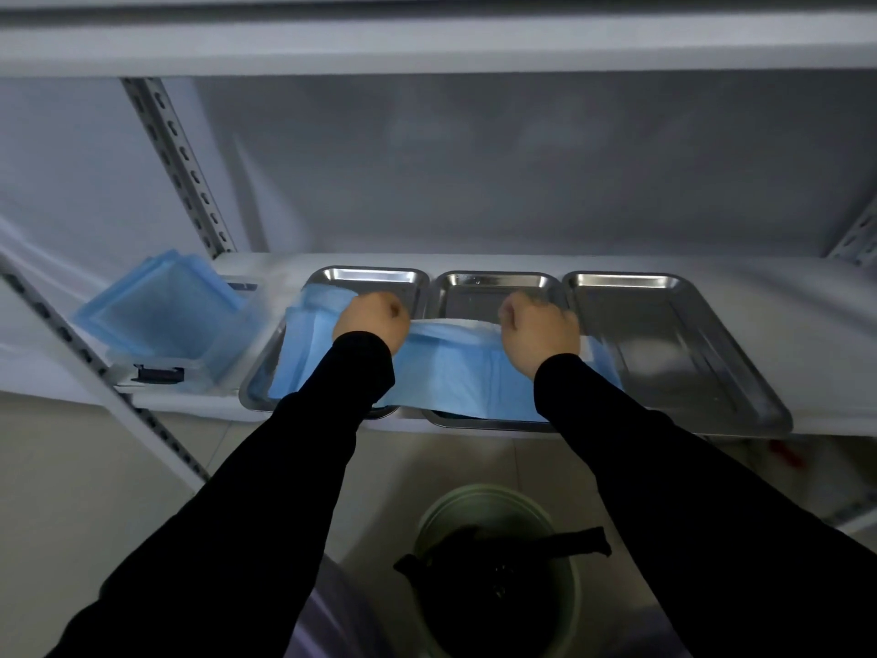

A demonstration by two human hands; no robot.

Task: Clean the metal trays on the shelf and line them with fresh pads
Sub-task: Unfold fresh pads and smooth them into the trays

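Three metal trays stand side by side on the white shelf: a left tray (375, 277), a middle tray (493, 283) and a right tray (674, 334). A blue pad (455, 368) stretches across the left and middle trays. My left hand (372, 320) grips the pad over the left tray. Over the middle tray my right hand (538, 332) grips the pad's white-edged top rim. The right tray holds no pad and its bottom shows blurred reflections.
A clear box with a stack of blue pads (161, 315) sits on the shelf left of the trays. Slotted shelf posts (180, 163) rise at the left. On the floor below stands a green bin with a black liner (498, 567).
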